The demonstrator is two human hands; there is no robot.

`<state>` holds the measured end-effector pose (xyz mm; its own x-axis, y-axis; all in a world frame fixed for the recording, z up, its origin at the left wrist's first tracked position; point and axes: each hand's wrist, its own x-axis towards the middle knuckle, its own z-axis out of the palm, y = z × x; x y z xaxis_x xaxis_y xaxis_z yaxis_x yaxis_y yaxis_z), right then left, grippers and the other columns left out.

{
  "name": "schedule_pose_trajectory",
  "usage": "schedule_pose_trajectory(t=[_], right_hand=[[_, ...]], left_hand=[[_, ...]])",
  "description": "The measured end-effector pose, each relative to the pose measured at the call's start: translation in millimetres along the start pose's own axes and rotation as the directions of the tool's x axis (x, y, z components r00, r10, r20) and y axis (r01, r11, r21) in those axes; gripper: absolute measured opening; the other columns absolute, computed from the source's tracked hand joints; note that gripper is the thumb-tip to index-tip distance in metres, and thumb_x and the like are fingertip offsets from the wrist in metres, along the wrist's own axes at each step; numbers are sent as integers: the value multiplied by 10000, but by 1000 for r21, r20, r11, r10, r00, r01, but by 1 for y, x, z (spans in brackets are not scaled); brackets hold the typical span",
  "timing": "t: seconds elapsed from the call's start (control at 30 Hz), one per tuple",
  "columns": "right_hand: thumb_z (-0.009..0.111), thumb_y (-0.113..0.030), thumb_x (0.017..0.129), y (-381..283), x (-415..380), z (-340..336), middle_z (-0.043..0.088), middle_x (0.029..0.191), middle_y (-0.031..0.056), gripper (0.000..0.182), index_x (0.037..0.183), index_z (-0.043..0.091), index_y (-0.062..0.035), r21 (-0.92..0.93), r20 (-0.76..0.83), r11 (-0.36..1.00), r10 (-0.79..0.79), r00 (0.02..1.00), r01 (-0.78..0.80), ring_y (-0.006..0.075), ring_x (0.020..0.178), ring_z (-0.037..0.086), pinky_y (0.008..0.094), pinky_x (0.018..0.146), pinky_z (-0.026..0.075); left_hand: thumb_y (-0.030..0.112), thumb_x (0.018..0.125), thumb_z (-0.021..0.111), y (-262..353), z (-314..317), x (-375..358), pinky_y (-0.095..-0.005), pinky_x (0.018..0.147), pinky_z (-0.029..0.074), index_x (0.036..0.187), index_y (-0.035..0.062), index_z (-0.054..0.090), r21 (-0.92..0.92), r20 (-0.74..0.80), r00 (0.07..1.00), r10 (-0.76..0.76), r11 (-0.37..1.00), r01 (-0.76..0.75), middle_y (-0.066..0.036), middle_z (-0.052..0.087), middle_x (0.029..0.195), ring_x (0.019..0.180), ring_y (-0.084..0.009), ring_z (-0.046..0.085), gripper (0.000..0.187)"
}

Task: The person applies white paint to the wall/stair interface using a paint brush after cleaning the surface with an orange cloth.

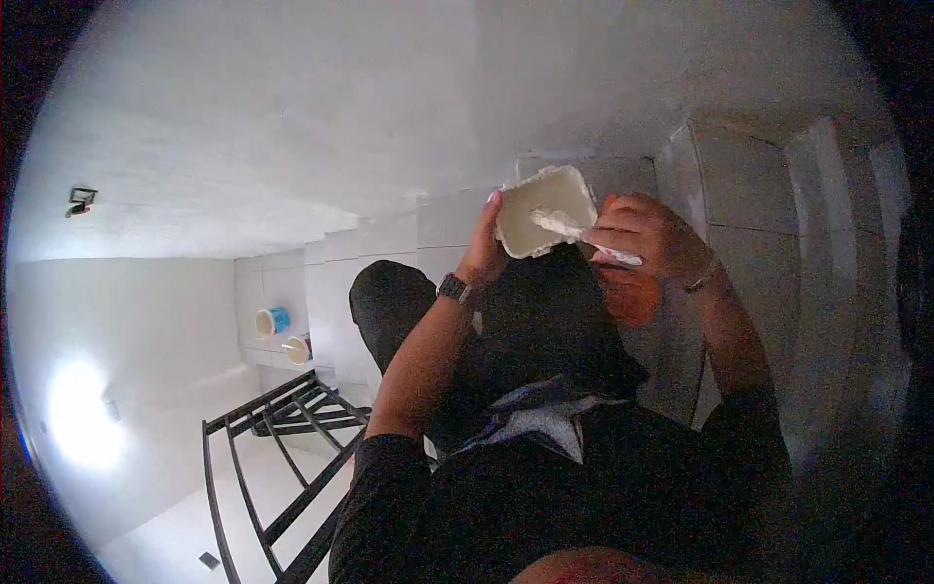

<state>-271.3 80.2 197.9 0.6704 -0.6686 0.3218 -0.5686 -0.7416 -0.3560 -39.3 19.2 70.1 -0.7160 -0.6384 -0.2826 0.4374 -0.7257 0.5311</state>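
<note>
My left hand (pixel 484 245), with a dark watch on its wrist, grips the left side of a squarish white tub (pixel 519 222). The tub is tilted toward me over my dark-trousered legs, its rim caked with white material. My right hand (pixel 654 238) is closed around a slim hand tool (pixel 619 255) smeared with white. The tool's head, thickly coated in white paste, reaches over the tub's right rim; the coating hides its exact kind. Under and beside my right hand is an orange object (pixel 630 295), partly covered by the fingers.
I sit on tiled stairs; tiled steps (pixel 749 185) rise on the right. A pale wall (pixel 292 117) runs along ahead. Black metal railing (pixel 282 467) stands at lower left. Farther down are a blue-and-white bucket (pixel 279 320) and another open bucket (pixel 300 348).
</note>
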Motion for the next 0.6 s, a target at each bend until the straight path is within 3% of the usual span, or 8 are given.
schedule_pose_trajectory(t=[0.2, 0.27, 0.3, 0.37, 0.4, 0.47, 0.5, 0.6], right_hand=[[713, -173, 737, 7, -11, 1, 621, 913, 61, 256, 958, 649, -61, 28, -14, 998, 62, 998, -61, 241, 876, 577, 350, 788, 490], [680, -156, 788, 10, -22, 11, 627, 922, 70, 199, 958, 647, -55, 301, -124, 902, 360, 925, -310, 208, 849, 586, 343, 796, 479], [680, -156, 788, 10, -26, 19, 627, 922, 70, 199, 958, 647, -55, 301, -126, 902, 361, 924, -311, 208, 849, 586, 343, 796, 479], [602, -199, 864, 12, -36, 37, 626, 922, 78, 178, 947, 650, -48, 832, -12, 301, 849, 528, -466, 171, 805, 590, 326, 789, 472], [602, -199, 864, 11, -39, 40, 626, 922, 78, 178, 947, 650, -48, 832, -16, 302, 851, 525, -466, 171, 805, 590, 326, 789, 472], [541, -275, 893, 8, -44, 45, 623, 832, 36, 238, 940, 626, -57, 923, 132, -26, 959, 252, -384, 138, 795, 597, 291, 730, 488], [541, -275, 893, 9, -52, 53, 623, 832, 36, 238, 940, 626, -57, 924, 126, -24, 962, 244, -381, 138, 795, 597, 291, 730, 488], [518, -320, 898, 6, -70, 81, 615, 819, 42, 289, 957, 595, -49, 992, 124, -118, 947, 296, -40, 156, 767, 593, 323, 722, 501]], left_hand=[[540, 920, 322, 1, 7, 0, -405, 950, 425, 1316, 33, 361, 42, -37, 999, 23, 999, -22, -141, 480, 1265, 1147, -251, 500, 644], [540, 919, 331, 2, 7, 0, -401, 963, 409, 1315, 34, 362, 80, -43, 999, 33, 996, -29, -136, 478, 1269, 1159, -244, 489, 644], [540, 919, 331, 1, 7, -1, -401, 963, 409, 1315, 34, 362, 82, -42, 999, 32, 996, -28, -136, 478, 1269, 1159, -244, 489, 644], [535, 916, 351, -3, 4, 2, -397, 982, 384, 1315, 38, 364, 52, -72, 997, 28, 998, -24, -130, 473, 1276, 1175, -240, 472, 638], [535, 916, 351, -6, 3, 3, -397, 982, 384, 1315, 38, 364, 54, -67, 997, 25, 998, -21, -130, 473, 1276, 1175, -240, 472, 638], [533, 911, 371, -10, 3, 5, -395, 998, 363, 1315, 43, 366, 42, -73, 995, 61, 997, -58, -129, 467, 1282, 1187, -240, 458, 635], [533, 911, 371, -12, 1, 7, -395, 998, 363, 1315, 43, 366, 44, -64, 996, 54, 998, -51, -129, 467, 1282, 1187, -240, 458, 635], [565, 893, 353, -17, -6, 9, -453, 947, 424, 1340, 29, 321, 131, -60, 993, 105, 987, -97, -165, 422, 1319, 1171, -315, 467, 698]])
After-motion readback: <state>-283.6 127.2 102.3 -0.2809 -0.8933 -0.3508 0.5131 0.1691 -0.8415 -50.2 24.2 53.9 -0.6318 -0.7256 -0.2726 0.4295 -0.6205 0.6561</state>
